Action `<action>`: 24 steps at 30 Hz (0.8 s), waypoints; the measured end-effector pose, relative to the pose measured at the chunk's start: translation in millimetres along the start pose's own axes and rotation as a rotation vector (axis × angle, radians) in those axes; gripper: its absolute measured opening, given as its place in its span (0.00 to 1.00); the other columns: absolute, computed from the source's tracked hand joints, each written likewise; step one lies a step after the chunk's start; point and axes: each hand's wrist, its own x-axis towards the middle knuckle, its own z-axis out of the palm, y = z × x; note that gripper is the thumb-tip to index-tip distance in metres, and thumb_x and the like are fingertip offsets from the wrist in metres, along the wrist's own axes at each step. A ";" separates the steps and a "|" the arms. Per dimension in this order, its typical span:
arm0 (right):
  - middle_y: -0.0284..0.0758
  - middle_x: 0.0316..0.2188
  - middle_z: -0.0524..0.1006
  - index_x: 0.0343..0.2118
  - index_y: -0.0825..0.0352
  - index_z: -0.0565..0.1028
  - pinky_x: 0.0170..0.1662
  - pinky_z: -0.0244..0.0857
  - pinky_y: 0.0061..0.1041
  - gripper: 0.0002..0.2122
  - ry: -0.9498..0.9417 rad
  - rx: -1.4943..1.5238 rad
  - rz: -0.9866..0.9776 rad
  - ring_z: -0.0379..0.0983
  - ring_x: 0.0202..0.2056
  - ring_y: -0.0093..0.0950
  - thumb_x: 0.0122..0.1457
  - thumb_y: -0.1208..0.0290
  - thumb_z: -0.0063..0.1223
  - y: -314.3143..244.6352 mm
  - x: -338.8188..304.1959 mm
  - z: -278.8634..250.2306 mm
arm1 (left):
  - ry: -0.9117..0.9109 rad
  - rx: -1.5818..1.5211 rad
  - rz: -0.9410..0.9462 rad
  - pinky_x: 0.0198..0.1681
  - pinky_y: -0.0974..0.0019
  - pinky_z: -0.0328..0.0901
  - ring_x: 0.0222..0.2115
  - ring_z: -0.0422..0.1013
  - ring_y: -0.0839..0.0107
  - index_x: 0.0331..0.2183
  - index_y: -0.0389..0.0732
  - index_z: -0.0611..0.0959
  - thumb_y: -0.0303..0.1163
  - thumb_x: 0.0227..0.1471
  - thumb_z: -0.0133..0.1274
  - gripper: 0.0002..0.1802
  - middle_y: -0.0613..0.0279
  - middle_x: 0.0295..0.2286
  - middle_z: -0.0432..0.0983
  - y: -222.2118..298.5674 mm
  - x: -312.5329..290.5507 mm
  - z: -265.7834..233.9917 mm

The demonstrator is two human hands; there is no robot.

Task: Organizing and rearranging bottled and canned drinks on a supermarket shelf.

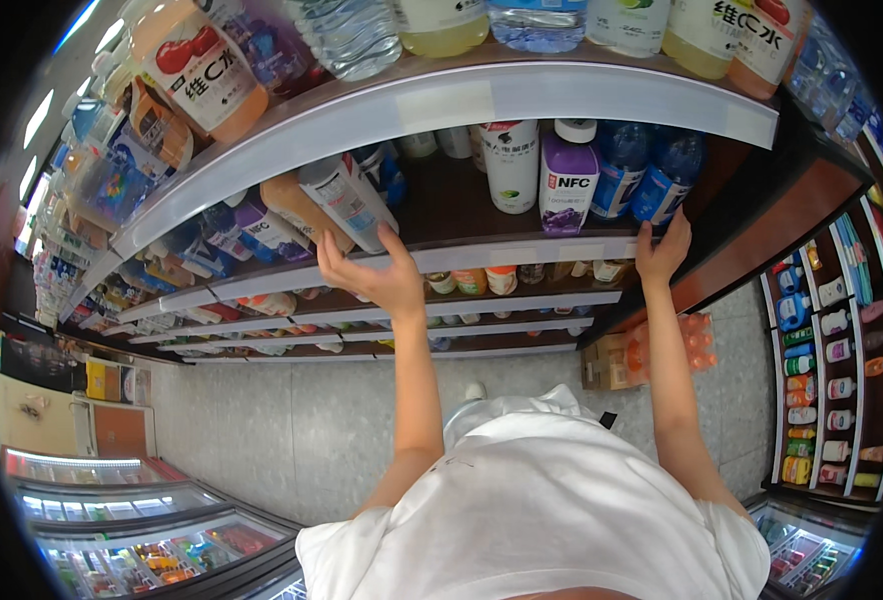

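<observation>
Left of centre, the left hand (377,282) spread its fingers beside a white bottle (350,203), perhaps to steady it; right of centre, the right hand (665,252), thumb and fingers parted, reached up beside a blue bottle (664,185).

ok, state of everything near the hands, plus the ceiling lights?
left hand: open, by the lower end of the grey-white bottle
right hand: open, by the rightmost blue bottle
grey-white bottle: slanted in view, cap not visible
rightmost blue bottle: standing, cap unclear
purple bottle: upright, capped
ceiling lights: on
</observation>
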 end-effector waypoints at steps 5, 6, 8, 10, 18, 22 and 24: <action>0.50 0.42 0.72 0.54 0.75 0.65 0.47 0.60 0.41 0.30 -0.006 0.022 0.018 0.68 0.43 0.48 0.50 0.63 0.55 0.9 -1.7 2.3 | -0.245 -0.189 -0.150 0.56 0.48 0.53 0.53 0.57 0.40 0.56 0.26 0.58 0.38 0.44 0.64 0.46 0.35 0.51 0.59 -19.3 16.6 12.5; 0.50 0.42 0.72 0.54 0.75 0.65 0.47 0.60 0.41 0.30 -0.006 0.030 0.009 0.68 0.43 0.48 0.50 0.63 0.55 0.4 -1.8 4.0 | -0.208 -0.085 -0.069 0.55 0.48 0.55 0.53 0.58 0.40 0.56 0.27 0.58 0.38 0.44 0.64 0.46 0.35 0.51 0.60 -22.6 15.6 13.9; 0.51 0.43 0.72 0.54 0.76 0.64 0.47 0.60 0.41 0.29 -0.004 0.015 0.009 0.68 0.43 0.49 0.51 0.63 0.55 0.9 -4.1 3.1 | -0.179 0.012 0.010 0.55 0.48 0.56 0.52 0.58 0.40 0.56 0.27 0.58 0.38 0.44 0.64 0.46 0.35 0.50 0.60 -19.9 18.1 14.3; 0.51 0.43 0.72 0.54 0.76 0.64 0.47 0.60 0.41 0.29 -0.002 0.022 0.004 0.68 0.43 0.49 0.51 0.63 0.55 1.7 -3.3 3.3 | -0.254 0.086 -0.097 0.53 0.55 0.60 0.51 0.64 0.52 0.53 0.29 0.63 0.31 0.43 0.65 0.40 0.42 0.49 0.63 -18.6 24.7 11.4; 0.50 0.42 0.72 0.54 0.76 0.64 0.47 0.60 0.41 0.29 -0.001 -0.014 0.006 0.68 0.42 0.49 0.51 0.62 0.55 4.5 -3.1 1.1 | -0.602 -0.619 -0.370 0.51 0.61 0.66 0.48 0.68 0.60 0.52 0.30 0.67 0.24 0.41 0.65 0.36 0.49 0.48 0.65 -9.9 18.7 13.2; 0.50 0.41 0.72 0.53 0.76 0.65 0.46 0.60 0.41 0.29 0.016 0.003 -0.010 0.68 0.41 0.48 0.51 0.62 0.55 -1.6 -0.6 1.3 | -0.813 -0.776 -0.354 0.52 0.60 0.66 0.49 0.68 0.62 0.54 0.32 0.67 0.23 0.42 0.64 0.37 0.52 0.47 0.65 11.2 6.7 25.4; 0.50 0.41 0.72 0.53 0.76 0.65 0.46 0.60 0.40 0.29 0.024 0.004 -0.014 0.68 0.41 0.48 0.51 0.62 0.55 -1.9 -0.5 0.7 | -0.904 -0.848 -0.359 0.55 0.58 0.63 0.51 0.66 0.61 0.55 0.32 0.66 0.23 0.43 0.64 0.38 0.52 0.48 0.65 24.6 1.1 30.7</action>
